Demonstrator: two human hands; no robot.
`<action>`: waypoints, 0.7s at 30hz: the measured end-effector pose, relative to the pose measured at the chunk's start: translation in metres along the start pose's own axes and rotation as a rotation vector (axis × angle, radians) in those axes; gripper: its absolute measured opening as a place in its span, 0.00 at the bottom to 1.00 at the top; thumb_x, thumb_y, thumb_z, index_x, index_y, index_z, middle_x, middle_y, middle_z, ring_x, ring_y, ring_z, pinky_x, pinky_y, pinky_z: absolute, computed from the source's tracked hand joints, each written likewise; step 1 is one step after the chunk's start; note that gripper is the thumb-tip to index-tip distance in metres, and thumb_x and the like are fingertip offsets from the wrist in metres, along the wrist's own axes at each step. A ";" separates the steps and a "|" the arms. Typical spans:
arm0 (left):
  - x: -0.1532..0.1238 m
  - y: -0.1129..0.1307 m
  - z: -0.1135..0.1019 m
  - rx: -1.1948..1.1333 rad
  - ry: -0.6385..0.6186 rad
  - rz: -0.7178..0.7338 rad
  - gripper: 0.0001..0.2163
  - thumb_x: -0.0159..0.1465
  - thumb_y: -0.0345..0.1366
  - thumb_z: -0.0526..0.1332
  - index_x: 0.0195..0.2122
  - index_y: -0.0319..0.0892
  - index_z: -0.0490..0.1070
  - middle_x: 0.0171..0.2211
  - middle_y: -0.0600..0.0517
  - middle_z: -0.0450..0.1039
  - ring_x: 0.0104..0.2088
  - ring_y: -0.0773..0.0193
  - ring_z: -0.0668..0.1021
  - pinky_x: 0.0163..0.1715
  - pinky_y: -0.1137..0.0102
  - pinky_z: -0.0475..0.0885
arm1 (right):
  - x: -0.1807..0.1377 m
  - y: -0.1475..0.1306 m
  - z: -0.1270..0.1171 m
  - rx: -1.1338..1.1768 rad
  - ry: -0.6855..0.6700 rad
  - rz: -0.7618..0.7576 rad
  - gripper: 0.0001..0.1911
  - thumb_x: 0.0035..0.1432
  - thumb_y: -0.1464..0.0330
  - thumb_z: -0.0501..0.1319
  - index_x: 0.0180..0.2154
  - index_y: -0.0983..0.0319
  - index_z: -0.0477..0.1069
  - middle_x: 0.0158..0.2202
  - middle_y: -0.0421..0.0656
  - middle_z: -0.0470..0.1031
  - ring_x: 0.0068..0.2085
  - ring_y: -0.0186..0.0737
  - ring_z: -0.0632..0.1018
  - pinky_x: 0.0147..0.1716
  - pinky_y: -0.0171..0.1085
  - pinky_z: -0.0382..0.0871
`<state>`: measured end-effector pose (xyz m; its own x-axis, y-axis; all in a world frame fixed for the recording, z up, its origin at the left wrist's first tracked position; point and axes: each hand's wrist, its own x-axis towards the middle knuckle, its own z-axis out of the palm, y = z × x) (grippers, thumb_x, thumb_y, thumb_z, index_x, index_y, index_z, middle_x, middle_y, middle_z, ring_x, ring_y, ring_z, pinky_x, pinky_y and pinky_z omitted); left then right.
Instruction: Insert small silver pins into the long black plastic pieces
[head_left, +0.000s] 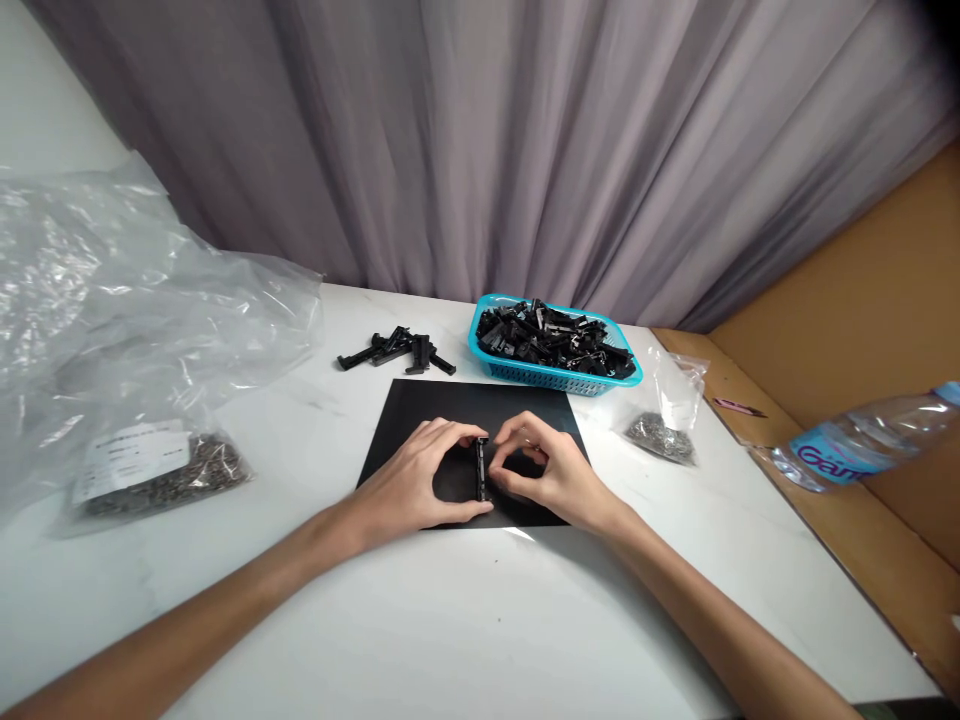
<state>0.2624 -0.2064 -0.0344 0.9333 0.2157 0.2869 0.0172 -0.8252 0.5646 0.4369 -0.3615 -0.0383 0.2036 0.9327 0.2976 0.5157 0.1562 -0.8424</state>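
Note:
A narrow black plastic part (481, 470) stands lengthwise over the black mat (409, 405). My left hand (420, 475) grips it by its two ends, thumb at the near end and fingers at the far end. Close on its right side is my right hand (544, 470), thumb and forefinger curled together in a pinch against or just beside the part. Whatever the pinch holds, if anything, is too small to make out. Behind the mat lies a loose pile of similar black parts (397, 348).
A blue basket (525, 376) heaped with black parts stands at the back. Small bags of metal bits lie at left (172, 475) and right (664, 435). Large clear plastic sheeting (150, 280) covers the left side. A water bottle (847, 445) lies at the right on cardboard.

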 end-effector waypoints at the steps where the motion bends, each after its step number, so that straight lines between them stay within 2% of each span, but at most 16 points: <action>1: 0.000 0.000 0.000 0.005 0.003 0.002 0.28 0.57 0.46 0.73 0.56 0.49 0.67 0.50 0.48 0.74 0.51 0.50 0.76 0.54 0.54 0.72 | 0.000 0.000 0.000 0.016 0.014 0.005 0.13 0.62 0.70 0.66 0.46 0.56 0.65 0.36 0.36 0.82 0.39 0.38 0.79 0.39 0.37 0.70; 4: 0.000 0.001 0.000 0.018 0.003 0.003 0.28 0.57 0.46 0.73 0.57 0.48 0.67 0.49 0.48 0.74 0.51 0.50 0.76 0.54 0.54 0.72 | -0.002 0.002 0.004 -0.039 0.122 -0.025 0.12 0.64 0.69 0.65 0.46 0.55 0.65 0.38 0.38 0.83 0.41 0.40 0.81 0.40 0.38 0.72; 8: 0.001 0.002 0.000 0.058 0.000 0.002 0.28 0.55 0.46 0.74 0.54 0.48 0.70 0.49 0.48 0.75 0.51 0.50 0.77 0.54 0.54 0.72 | -0.005 0.002 0.011 -0.309 0.285 -0.136 0.04 0.67 0.70 0.63 0.42 0.56 0.71 0.41 0.42 0.82 0.43 0.41 0.81 0.38 0.38 0.73; 15: 0.004 0.003 -0.001 0.096 -0.018 -0.038 0.29 0.52 0.49 0.75 0.52 0.46 0.74 0.47 0.48 0.77 0.49 0.49 0.78 0.52 0.55 0.72 | -0.005 0.006 0.024 -0.428 0.329 -0.186 0.06 0.67 0.73 0.61 0.42 0.56 0.71 0.40 0.41 0.82 0.41 0.39 0.82 0.37 0.36 0.76; 21: 0.003 0.002 0.002 0.126 -0.004 -0.033 0.29 0.50 0.51 0.76 0.50 0.44 0.74 0.46 0.48 0.77 0.47 0.49 0.77 0.50 0.55 0.73 | -0.005 0.004 0.026 -0.515 0.303 -0.196 0.08 0.68 0.74 0.59 0.45 0.56 0.71 0.39 0.41 0.82 0.40 0.40 0.83 0.38 0.36 0.76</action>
<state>0.2655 -0.2082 -0.0338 0.9328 0.2420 0.2670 0.0925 -0.8769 0.4717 0.4163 -0.3565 -0.0553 0.2527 0.7574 0.6021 0.8867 0.0678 -0.4574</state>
